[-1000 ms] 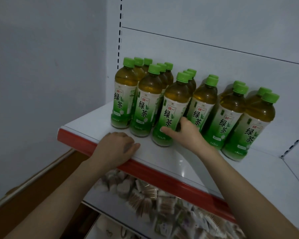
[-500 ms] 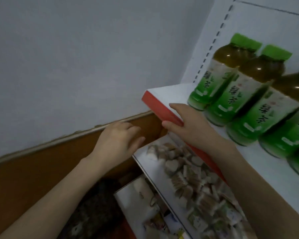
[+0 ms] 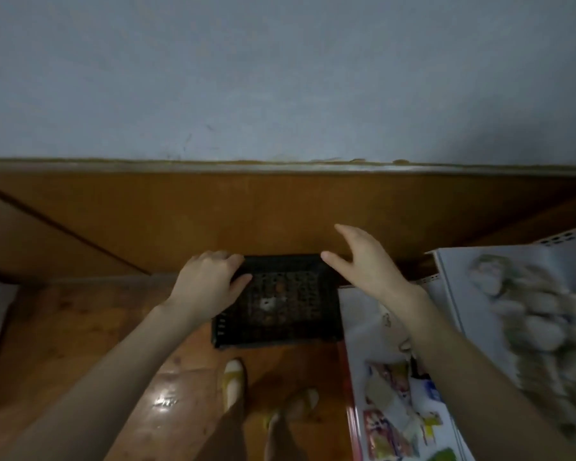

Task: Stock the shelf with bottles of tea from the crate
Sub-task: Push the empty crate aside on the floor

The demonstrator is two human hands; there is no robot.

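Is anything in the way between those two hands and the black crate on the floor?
Nothing visible. The left hand and right hand hang open above the black perforated plastic crate, with only air beneath them. The white lower shelf lies to the crate's right, beside it. No tea bottles show inside the crate.

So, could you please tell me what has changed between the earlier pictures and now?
The view swung from the green-capped tea bottles down to the brown wooden floor. The right hand left the front bottle and the left hand left the red shelf edge; both now hover, holding nothing, over the black perforated plastic crate standing on it. Unchanged: neither hand carries a bottle.
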